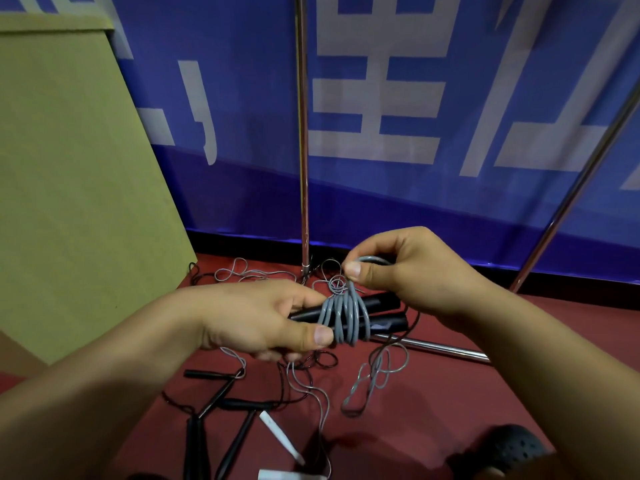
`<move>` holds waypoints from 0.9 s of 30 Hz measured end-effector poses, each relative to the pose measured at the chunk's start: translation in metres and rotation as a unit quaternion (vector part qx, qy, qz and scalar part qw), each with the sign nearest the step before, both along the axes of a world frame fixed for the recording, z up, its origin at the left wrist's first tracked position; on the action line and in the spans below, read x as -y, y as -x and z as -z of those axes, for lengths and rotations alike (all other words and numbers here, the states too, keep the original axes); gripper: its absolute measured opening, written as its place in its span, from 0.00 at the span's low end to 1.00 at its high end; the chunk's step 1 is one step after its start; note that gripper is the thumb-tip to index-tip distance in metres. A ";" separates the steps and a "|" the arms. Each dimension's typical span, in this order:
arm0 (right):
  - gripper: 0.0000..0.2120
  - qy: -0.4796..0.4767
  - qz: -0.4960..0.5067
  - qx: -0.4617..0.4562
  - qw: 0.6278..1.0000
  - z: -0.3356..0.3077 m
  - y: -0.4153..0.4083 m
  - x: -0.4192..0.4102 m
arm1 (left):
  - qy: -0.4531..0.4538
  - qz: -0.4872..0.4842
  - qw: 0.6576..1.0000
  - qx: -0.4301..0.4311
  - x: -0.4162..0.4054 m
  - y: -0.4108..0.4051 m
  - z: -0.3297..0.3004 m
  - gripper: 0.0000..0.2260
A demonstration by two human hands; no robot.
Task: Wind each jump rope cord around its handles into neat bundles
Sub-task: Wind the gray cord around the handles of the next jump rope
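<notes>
Blue banner (450,202) with white characters fills the back of the view, with a tan board (69,168) leaning at the left and two metal poles (304,133) standing in front of the banner. Below lies a dark red floor (433,410), strewn with loose cords and slim black handles (239,441) of other ropes not yet wound; a white strip (280,434) lies among them, and a dark shoe (512,448) shows at the lower right.

Both hands work above the floor at mid-frame. The left hand (256,320) grips the pair of black handles (381,311) side by side, thumb pressed on the nearest turns of grey cord (341,318). The handles' long axis runs left to right, slightly up toward the right, with the free ends sticking out past the coils toward the right hand (401,271). That hand sits just above and behind the bundle, thumb and fingers pinching a loop of the cord that rises from the coils. Several turns already sit close together across the handles.

The slack seems to drop off beneath the left hand to the floor, though which floor strand belongs to this rope cannot be told. The next turn probably asks the right hand to carry its loop over and round the handles' axis, laying it beside the last coil on the right, while the left holds firm.
</notes>
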State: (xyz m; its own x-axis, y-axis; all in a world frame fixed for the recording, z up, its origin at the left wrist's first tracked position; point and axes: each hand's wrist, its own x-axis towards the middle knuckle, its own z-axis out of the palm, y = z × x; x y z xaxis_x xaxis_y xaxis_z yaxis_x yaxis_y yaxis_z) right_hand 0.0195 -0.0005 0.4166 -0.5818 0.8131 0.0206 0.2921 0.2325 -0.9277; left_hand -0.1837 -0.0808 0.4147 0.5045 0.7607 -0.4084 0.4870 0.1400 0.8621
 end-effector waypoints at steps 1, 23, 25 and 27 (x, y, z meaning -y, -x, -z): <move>0.02 0.029 -0.022 -0.006 0.999 -0.001 -0.001 -0.001 | 0.015 0.012 1.000 0.001 0.001 0.000 0.001 0.11; 0.11 0.167 -0.021 -0.095 0.981 0.002 0.014 -0.005 | -0.065 -0.137 0.963 0.224 -0.002 0.005 0.016 0.08; 0.10 0.173 -0.009 -0.103 0.979 0.004 0.015 -0.006 | -0.085 -0.190 0.954 0.215 -0.005 0.004 0.017 0.08; 0.08 0.172 0.007 -0.093 0.981 0.006 0.016 -0.006 | -0.103 -0.244 0.944 0.195 -0.009 0.002 0.018 0.13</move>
